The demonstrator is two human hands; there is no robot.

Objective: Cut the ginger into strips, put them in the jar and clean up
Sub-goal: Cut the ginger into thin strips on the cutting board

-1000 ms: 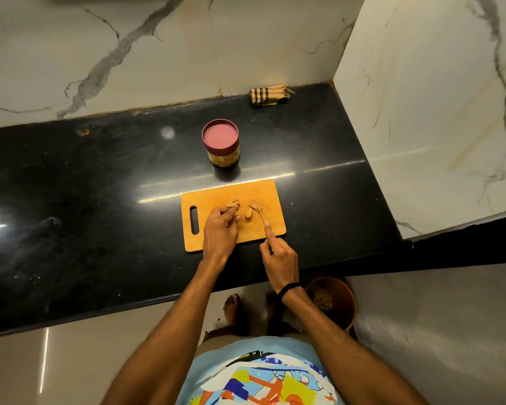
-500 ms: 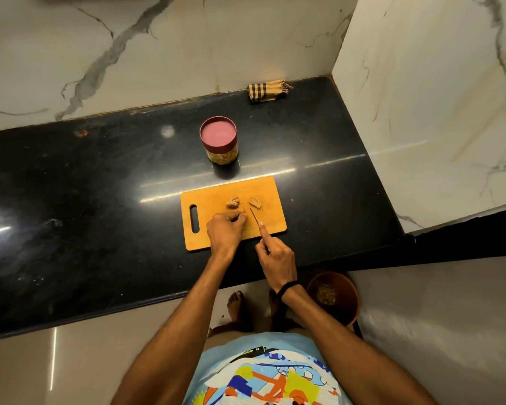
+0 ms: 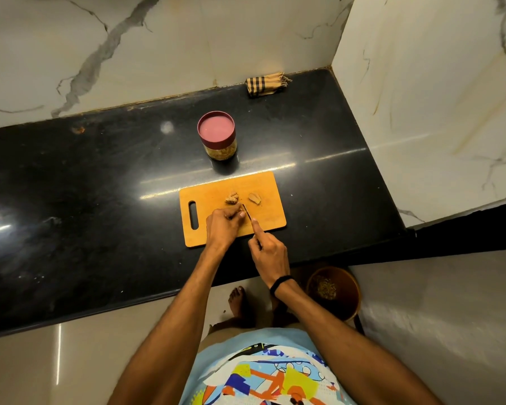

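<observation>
Your left hand (image 3: pixel 224 226) is down on the cutting board (image 3: pixel 268 182), fingers curled, pinching a small ginger piece (image 3: pixel 241 214) at their tips. Your right hand (image 3: pixel 270 252) grasps the knife (image 3: pixel 247 212) with the forefinger stretched along its back, and the blade sits right against that piece at its 3 o'clock side. A knobbly chunk (image 3: pixel 232 197) lies just past your fingertips at 12 o'clock, and a flatter chunk (image 3: pixel 254 198) lies at 1 o'clock. The jar (image 3: pixel 216 138), lid on, stands on the black counter (image 3: pixel 100 200) at 12 o'clock from the board. A striped cloth (image 3: pixel 265 84) is at 1 o'clock by the wall.
</observation>
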